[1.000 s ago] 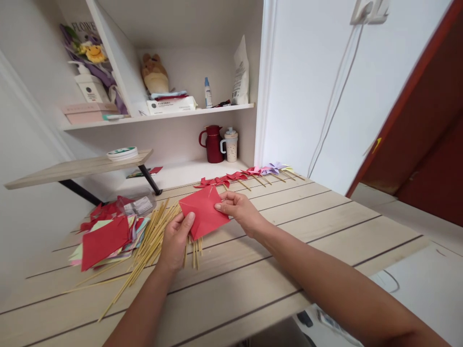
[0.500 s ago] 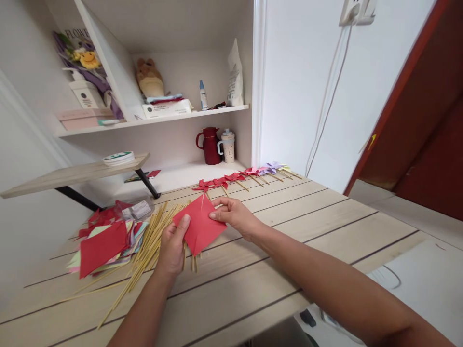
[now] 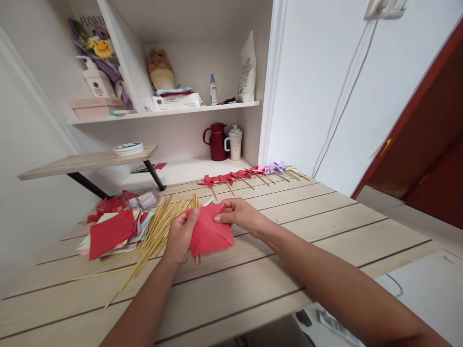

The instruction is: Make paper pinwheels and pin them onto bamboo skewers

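Note:
A red square of paper [image 3: 210, 233] is held between both hands just above the wooden table [image 3: 275, 270]. My left hand [image 3: 181, 235] pinches its left edge. My right hand [image 3: 238, 215] pinches its upper part, where a corner is bent inward. Under and left of the paper lies a loose heap of thin bamboo sticks [image 3: 155, 230]. Further left sits a stack of coloured paper squares [image 3: 112, 231] with a red one on top.
A row of finished paper pinwheels on sticks [image 3: 249, 173] lies along the table's far edge. A clear plastic bag [image 3: 142, 198] rests behind the paper stack. A red jug [image 3: 217, 141] and cup [image 3: 234, 143] stand on the lower shelf. A small side shelf [image 3: 87, 161] juts out at left.
The red paper's top corner has been bent inward by my right hand, so the sheet looks smaller and lower. My left hand has closed on its left edge.

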Tool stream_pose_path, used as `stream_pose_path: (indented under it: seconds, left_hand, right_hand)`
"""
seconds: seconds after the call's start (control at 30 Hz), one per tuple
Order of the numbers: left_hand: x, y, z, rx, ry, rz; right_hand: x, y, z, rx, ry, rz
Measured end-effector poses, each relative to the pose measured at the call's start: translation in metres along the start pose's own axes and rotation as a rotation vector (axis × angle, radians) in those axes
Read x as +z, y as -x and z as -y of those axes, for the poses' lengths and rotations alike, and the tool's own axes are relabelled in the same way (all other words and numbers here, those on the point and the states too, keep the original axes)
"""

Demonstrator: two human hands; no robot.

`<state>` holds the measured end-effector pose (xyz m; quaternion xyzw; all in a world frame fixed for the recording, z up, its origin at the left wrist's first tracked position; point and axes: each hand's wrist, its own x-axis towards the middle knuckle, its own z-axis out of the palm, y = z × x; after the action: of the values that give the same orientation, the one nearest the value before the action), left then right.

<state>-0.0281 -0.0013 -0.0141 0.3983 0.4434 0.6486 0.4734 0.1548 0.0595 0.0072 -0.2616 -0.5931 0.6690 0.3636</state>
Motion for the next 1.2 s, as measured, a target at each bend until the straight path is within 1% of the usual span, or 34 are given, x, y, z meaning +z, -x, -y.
stream_pose_path:
  seconds: [0.13, 0.27, 0.33, 0.57, 0.7, 0.77, 0.83, 0.93, 1.0, 1.1, 1.2]
  left_hand:
    - [0.001, -0.004, -0.004, 0.088, 0.15, 0.011]
    - [0.002, -0.007, -0.003, 0.06, 0.188, 0.104]
    - [0.003, -0.005, -0.001, 0.058, 0.162, 0.146]
    - [0.006, 0.001, 0.004, 0.092, 0.092, 0.174]
    - [0.006, 0.0, 0.004, 0.098, 0.155, 0.222]
    - [0.007, 0.0, 0.004, 0.091, 0.147, 0.22]
    - [0.009, 0.0, 0.004, 0.087, 0.113, 0.176]
    - [0.009, 0.0, 0.003, 0.085, 0.099, 0.058]
    - [0.008, -0.002, 0.001, 0.086, 0.121, -0.014]
    - [0.004, -0.004, -0.002, 0.094, 0.173, -0.072]
    - [0.003, -0.004, -0.005, 0.098, 0.214, -0.086]
  right_hand:
    - [0.003, -0.003, 0.002, -0.124, -0.089, -0.186]
    - [0.005, -0.005, 0.005, -0.23, -0.218, -0.35]
    - [0.007, -0.005, 0.004, -0.246, -0.221, -0.38]
    - [0.016, -0.003, -0.004, -0.268, -0.164, -0.343]
    - [0.017, -0.003, -0.005, -0.314, -0.154, -0.375]
    - [0.016, -0.004, -0.006, -0.329, -0.159, -0.388]
    - [0.015, -0.005, -0.008, -0.332, -0.155, -0.382]
    - [0.015, -0.005, -0.01, -0.316, -0.115, -0.34]
    - [0.014, -0.004, -0.011, -0.332, -0.056, -0.323]
    - [0.012, -0.002, -0.01, -0.409, 0.126, -0.296]
    - [0.009, 0.0, -0.008, -0.539, 0.403, -0.253]
